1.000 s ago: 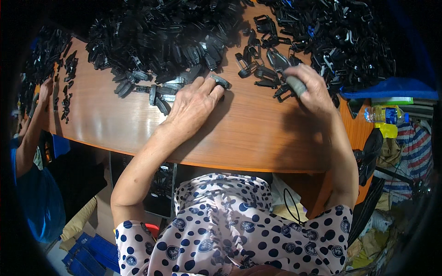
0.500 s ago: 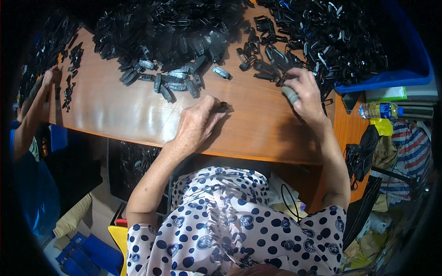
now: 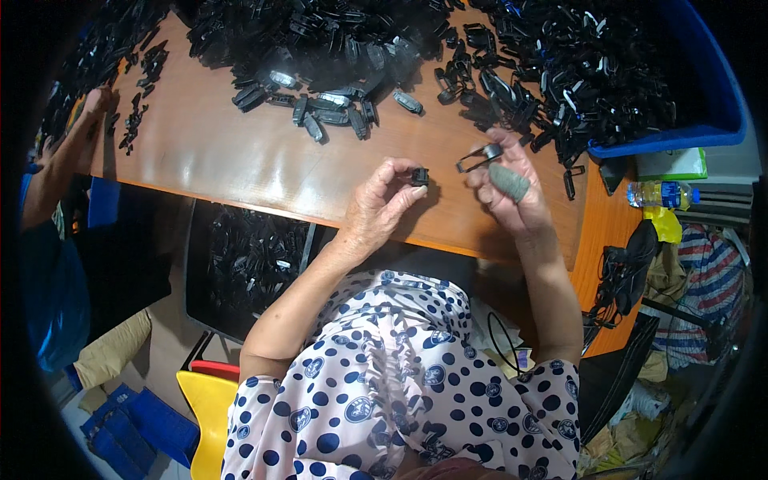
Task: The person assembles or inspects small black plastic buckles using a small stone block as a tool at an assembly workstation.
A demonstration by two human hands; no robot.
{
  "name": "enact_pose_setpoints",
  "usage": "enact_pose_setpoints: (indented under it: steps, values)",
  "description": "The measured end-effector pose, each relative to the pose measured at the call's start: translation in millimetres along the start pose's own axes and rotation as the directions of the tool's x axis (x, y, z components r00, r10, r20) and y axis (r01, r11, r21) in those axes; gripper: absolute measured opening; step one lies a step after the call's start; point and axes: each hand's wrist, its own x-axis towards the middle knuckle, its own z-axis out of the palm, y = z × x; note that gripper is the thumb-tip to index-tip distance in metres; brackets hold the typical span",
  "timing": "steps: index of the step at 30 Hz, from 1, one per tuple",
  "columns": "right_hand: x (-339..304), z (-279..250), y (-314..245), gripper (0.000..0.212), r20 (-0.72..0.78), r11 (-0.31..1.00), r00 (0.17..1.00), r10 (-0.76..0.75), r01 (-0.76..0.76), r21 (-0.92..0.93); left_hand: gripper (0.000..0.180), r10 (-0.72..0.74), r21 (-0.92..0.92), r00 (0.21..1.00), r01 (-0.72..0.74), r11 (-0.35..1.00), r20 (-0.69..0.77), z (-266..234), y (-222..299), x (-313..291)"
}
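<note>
My left hand (image 3: 382, 204) pinches a small dark plastic piece (image 3: 420, 176) between thumb and fingers, just above the wooden table (image 3: 264, 172). To its right, my right hand (image 3: 516, 200) holds a black loop-shaped plastic frame (image 3: 478, 158) by one end. A grey-green cover (image 3: 509, 182) wraps one digit of that hand. The two parts are apart, the frame's open end pointing toward my left hand. Ahead of my left hand lie several loose dark oblong pieces (image 3: 332, 112). Looped black frames (image 3: 496, 88) are scattered beyond my right hand.
A big heap of dark parts (image 3: 312, 40) covers the table's far middle. Looped frames pile up by a blue bin (image 3: 668, 144) at right. Another person's hand (image 3: 92, 108) is at far left. A bottle (image 3: 660, 194) lies right; a parts-filled crate (image 3: 248, 252) is below the table's edge.
My right hand has come back from the frame pile toward my left hand, with a looped frame now visible in it. My left hand has turned so its piece shows more plainly.
</note>
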Motion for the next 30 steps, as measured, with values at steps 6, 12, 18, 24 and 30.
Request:
enact_pose_setpoints:
  steps: [6, 12, 18, 24, 30]
  values:
    - [-12.4, 23.6, 17.1, 0.042, -0.042, 0.995, 0.997, 0.071, -0.073, -0.068, 0.026, 0.044, 0.090, 0.999, -0.044, 0.995, 0.008, 0.8, 9.9, -6.7]
    - [-15.7, 34.6, 28.5, 0.045, -0.032, 0.997, 0.998, -0.055, 0.056, 0.044, 0.025, 0.107, 0.153, 0.994, -0.109, 0.982, 0.025, 4.1, 7.3, -7.9]
    - [-19.6, 35.8, 35.9, 0.029, -0.184, 1.000, 0.983, -0.001, 0.004, 0.018, 0.024, 0.138, 0.190, 0.990, -0.136, 0.972, 0.001, 4.3, 11.6, -7.2]
    - [-20.6, 30.8, 22.4, 0.025, -0.126, 0.980, 0.982, 0.139, -0.155, -0.124, 0.022, 0.289, 0.378, 0.953, -0.303, 0.875, 0.096, -3.8, 14.1, -4.1]
    - [-16.4, 28.0, 11.3, 0.018, -0.078, 0.838, 0.962, 0.263, -0.267, -0.476, 0.023, 0.359, 0.437, 0.916, -0.400, 0.805, 0.177, -7.6, 15.1, -0.6]
